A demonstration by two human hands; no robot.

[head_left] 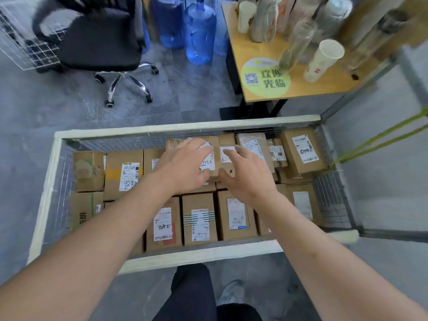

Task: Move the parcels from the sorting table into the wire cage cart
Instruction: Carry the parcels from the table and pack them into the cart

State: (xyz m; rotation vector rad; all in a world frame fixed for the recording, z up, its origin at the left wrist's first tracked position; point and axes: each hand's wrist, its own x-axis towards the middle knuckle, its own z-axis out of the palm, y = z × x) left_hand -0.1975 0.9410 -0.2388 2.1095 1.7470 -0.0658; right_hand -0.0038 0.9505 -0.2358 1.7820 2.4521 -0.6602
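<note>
A parcel pickup or courier station. At 6 o'clock a wire cage cart is packed with cardboard parcels bearing printed shipping labels and handwritten codes. At 1 o'clock a wooden counter carries a green QR-code welcome sticker and paper cups. At 11 o'clock stands an office chair, at 12 o'clock blue water jugs, all on grey flooring.

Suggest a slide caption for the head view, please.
Both hands, left and right, reach over boxed parcels inside the wire cage cart.
</note>
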